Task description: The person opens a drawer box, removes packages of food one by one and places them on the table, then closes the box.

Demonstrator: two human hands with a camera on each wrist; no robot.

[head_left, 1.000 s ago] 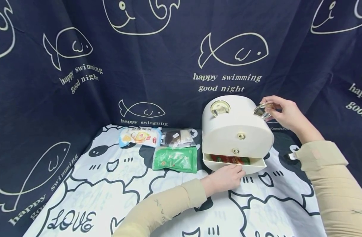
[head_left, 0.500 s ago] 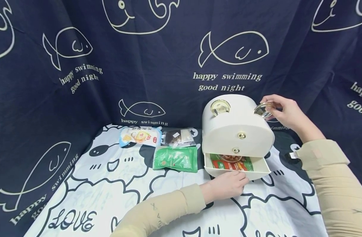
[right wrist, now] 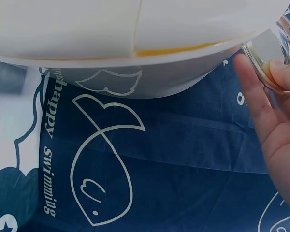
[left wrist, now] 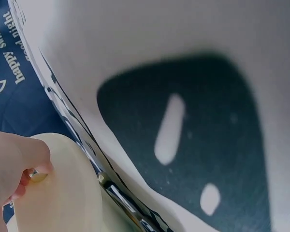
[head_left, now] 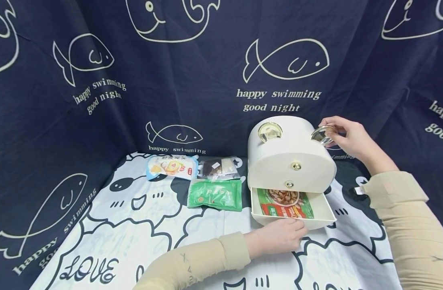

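The left hand (head_left: 279, 237), at the lower right of centre in the head view, has its thumb and fingers curled round a gold knob (left wrist: 38, 177), which shows at the lower left of the left wrist view. The knob sits on the front of a cream drawer (head_left: 320, 205), directly beyond that hand and standing well out from its cabinet (head_left: 288, 147). Well apart, higher and further right, the right hand (head_left: 348, 135) pinches the rim of a shiny gold disc (head_left: 318, 135) at the cabinet's upper right; the right wrist view shows this grip at its right edge.

Inside the drawer a red-and-green packet (head_left: 286, 201) lies flat, just past the left hand's knuckles and below the right hand in the frame. On the cabinet above are two small knobs, an upper one (head_left: 296, 166) and a lower one (head_left: 289, 184), with a second gold disc (head_left: 270, 132) at its upper left.

Left of the cabinet, mid-frame, lie a green packet (head_left: 215, 195), a clear packet (head_left: 218, 167) behind it, and a blue-and-white pouch (head_left: 172, 166). All rest on the white, cartoon-printed surface (head_left: 116, 225), before a navy fish-patterned curtain (head_left: 192, 88).
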